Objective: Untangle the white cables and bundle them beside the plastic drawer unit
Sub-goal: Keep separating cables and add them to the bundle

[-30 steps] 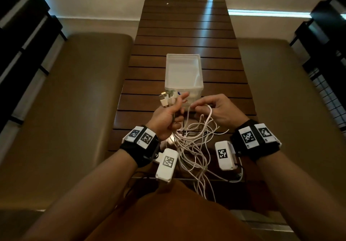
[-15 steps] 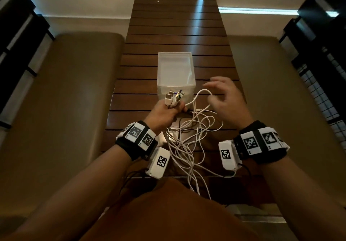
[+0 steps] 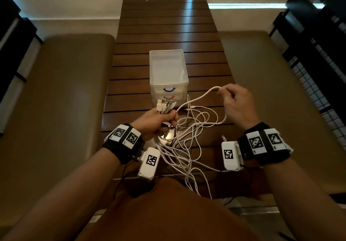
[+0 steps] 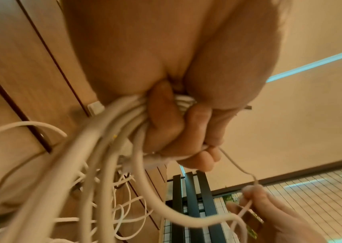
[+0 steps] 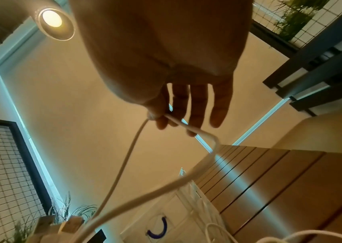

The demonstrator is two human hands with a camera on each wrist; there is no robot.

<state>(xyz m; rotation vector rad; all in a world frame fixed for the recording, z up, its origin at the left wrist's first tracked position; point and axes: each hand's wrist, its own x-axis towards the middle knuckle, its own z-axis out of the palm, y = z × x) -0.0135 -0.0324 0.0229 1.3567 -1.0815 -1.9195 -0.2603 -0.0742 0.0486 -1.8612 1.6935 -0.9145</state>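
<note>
Above the near end of the slatted wooden table (image 3: pixel 168 25) we hold both hands over a loose tangle of white cables (image 3: pixel 179 147). Our left hand (image 3: pixel 155 122) is clenched around a gathered bunch of cable ends; several USB plugs (image 3: pixel 165 104) stick up out of the fist, fanned toward the drawer unit. From the left wrist view, the left-hand fingers (image 4: pixel 165 128) are curled tight round many strands of the white cables (image 4: pixel 95 164), which trail down and away in loops.

Our right hand (image 3: pixel 236 105) is raised to the right of the drawer unit and pinches a single white cable (image 3: pixel 204 95) between thumb and fingertip; the other fingers (image 5: pixel 219 105) are extended and relaxed. That single white cable (image 5: pixel 124 164) runs in an arc from the pinch back to the left fist, and a second length drops from the right hand into the tangle.

We note the clear plastic drawer unit (image 3: pixel 168 72) standing upright on the table, just beyond the left hand, with a blue curved handle (image 3: pixel 169 89) on its front. The remaining cable loops lie on the table between the two wrists and hang over the near edge. Padded benches (image 3: pixel 56 100) flank the table on both sides.
</note>
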